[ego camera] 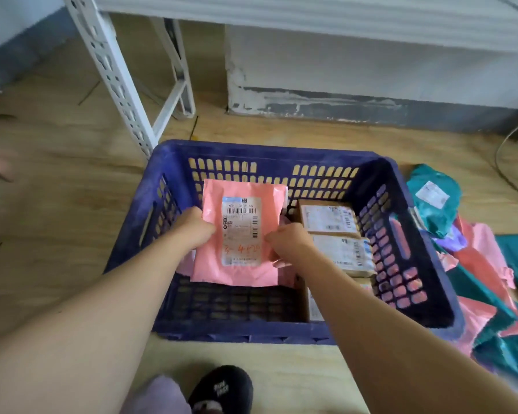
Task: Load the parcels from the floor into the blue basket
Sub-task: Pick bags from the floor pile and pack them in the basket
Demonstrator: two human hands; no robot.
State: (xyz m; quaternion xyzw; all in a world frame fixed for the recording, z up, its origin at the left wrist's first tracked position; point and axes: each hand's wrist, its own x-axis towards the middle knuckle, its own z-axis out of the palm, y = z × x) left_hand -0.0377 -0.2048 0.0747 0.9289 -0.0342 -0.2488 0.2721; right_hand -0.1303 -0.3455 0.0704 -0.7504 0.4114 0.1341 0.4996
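— Pink plastic mailer parcel (240, 234) with a white barcode label: where is it?
— Inside the blue slotted plastic basket (138, 222), over its left half, label facing up, top edge close to the far wall. Whether it rests on the basket's bottom cannot be told. More pink plastic shows beneath its lower corners.
— And the hands?
— Both are on it. The left hand (193, 227) has curled fingers clamped on the parcel's left edge. The right hand (287, 237) pinches the right edge, fingers bent round it. Both bare forearms reach in over the near rim.
— What else is in the basket?
— Three brown cardboard boxes (329, 218) with white labels, lined up along the right wall, one behind another, just beside the pink parcel. The nearest is partly hidden by the right forearm.
— What lies on the floor?
— A heap of teal plastic mailers (431, 216) and pink plastic mailers (479, 255), overlapping, on the light wooden floor (57, 234) just right of the basket, close against its outer wall.
— Surroundings?
— A white perforated metal rack leg (117, 79) stands at the basket's far left corner. A black slipper (222, 386) sits near the frame's bottom edge, before the near rim.
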